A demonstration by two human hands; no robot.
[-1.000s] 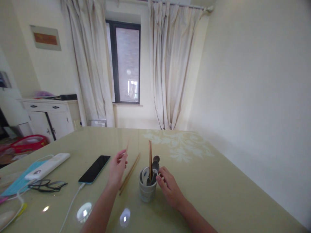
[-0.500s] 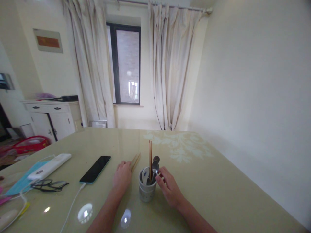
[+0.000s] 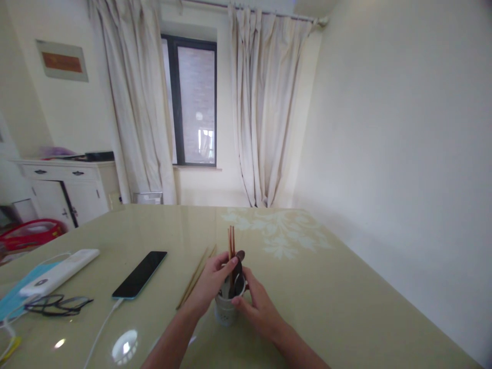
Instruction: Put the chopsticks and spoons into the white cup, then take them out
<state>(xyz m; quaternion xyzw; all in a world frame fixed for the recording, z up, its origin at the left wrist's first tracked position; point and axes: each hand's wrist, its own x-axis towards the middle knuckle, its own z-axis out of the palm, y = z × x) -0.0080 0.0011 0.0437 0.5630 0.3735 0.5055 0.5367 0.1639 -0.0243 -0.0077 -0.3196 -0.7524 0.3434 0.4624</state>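
Note:
A light grey cup (image 3: pixel 225 313) stands upright near the table's front, with brown chopsticks (image 3: pixel 231 237) and dark spoons (image 3: pixel 239 282) rising out of it. My left hand (image 3: pixel 211 282) reaches over the cup's left side, its fingers and thumb closed around the upright chopsticks. The thumb also lies close to a spoon handle. On the right, my right hand (image 3: pixel 258 307) grips the cup, thumb on the near side and fingers curled behind the rim. A pair of pale chopsticks (image 3: pixel 195 277) lies loose on the table left of the cup, partly behind my left hand.
A phone (image 3: pixel 140 274) on a charging cable lies to the left. Farther left are glasses (image 3: pixel 57 304), a white power strip or power bank (image 3: pixel 59 272) and a blue mask (image 3: pixel 15 294). A wall (image 3: pixel 403 179) borders the table (image 3: pixel 326 307) on the right.
My left hand has let go of the pale chopsticks, which now lie on the table, and moved right to the chopsticks in the cup. My right hand has shifted from a spoon to the cup.

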